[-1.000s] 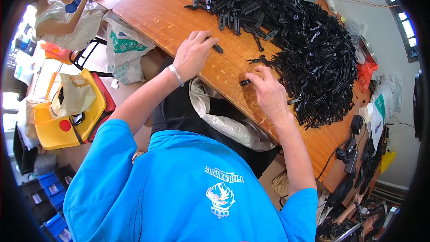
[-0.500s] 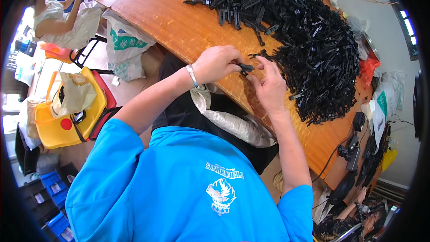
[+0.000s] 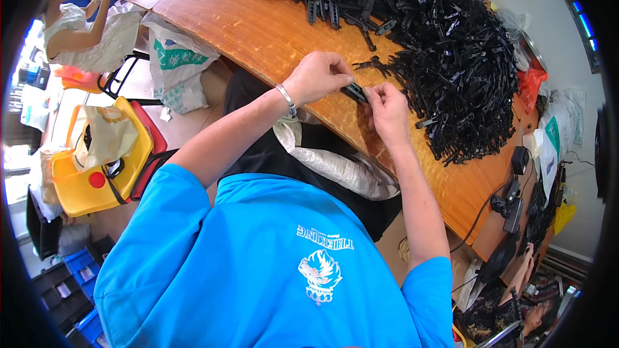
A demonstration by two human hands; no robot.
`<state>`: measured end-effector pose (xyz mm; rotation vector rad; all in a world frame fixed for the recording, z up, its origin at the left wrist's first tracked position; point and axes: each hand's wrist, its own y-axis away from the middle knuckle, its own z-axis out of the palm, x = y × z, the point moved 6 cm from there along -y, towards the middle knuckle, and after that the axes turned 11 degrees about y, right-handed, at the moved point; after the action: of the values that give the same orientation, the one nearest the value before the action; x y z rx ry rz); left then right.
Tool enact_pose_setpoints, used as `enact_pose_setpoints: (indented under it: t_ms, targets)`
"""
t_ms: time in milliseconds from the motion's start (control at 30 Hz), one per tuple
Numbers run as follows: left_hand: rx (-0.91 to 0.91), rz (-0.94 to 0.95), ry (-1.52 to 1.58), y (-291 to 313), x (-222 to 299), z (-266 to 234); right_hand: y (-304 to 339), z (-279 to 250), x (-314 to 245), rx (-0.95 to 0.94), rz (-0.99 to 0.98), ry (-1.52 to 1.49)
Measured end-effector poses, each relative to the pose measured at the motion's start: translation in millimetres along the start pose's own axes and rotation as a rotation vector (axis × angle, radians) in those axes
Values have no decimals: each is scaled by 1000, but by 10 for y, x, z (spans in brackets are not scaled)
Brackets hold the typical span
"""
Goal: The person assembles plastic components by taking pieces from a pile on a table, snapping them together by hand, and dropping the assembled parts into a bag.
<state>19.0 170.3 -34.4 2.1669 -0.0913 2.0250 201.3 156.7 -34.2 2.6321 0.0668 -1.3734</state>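
A narrow black plastic piece [image 3: 354, 93] spans the gap between my two hands, just above the near edge of the wooden table [image 3: 238, 16]. My left hand [image 3: 318, 78], with a bracelet at the wrist, pinches its left end between thumb and fingers. At the other end my right hand [image 3: 389, 112] grips it with thumb and forefinger. Beyond my hands lies a heap of slim black plastic parts [image 3: 451, 71]. Several of these stray toward my right hand from the heap's near edge.
A pale woven sack [image 3: 335, 179] hangs below the table edge by my lap. On the left stand a yellow chair [image 3: 87, 187] and a white bag [image 3: 174, 67]. Adapters and cables [image 3: 512, 212] lie at the right. Other people sit at far left and lower right.
Both hands have shifted slightly, with the left one a little higher. The black piece now lies stretched between the fingertips, and the right fingers have closed on its end.
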Motion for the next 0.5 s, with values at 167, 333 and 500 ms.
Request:
enact_pose_setpoints:
  t_ms: [167,333,500]
  targets:
    - [59,68,-104,-12,7,11,-80,36,119,27,-41,78]
    - [83,68,-184,16,12,-3,-70,65,102,40,-36,199]
    - [107,103,-258,16,18,32,-41,38,63,109,-108,329]
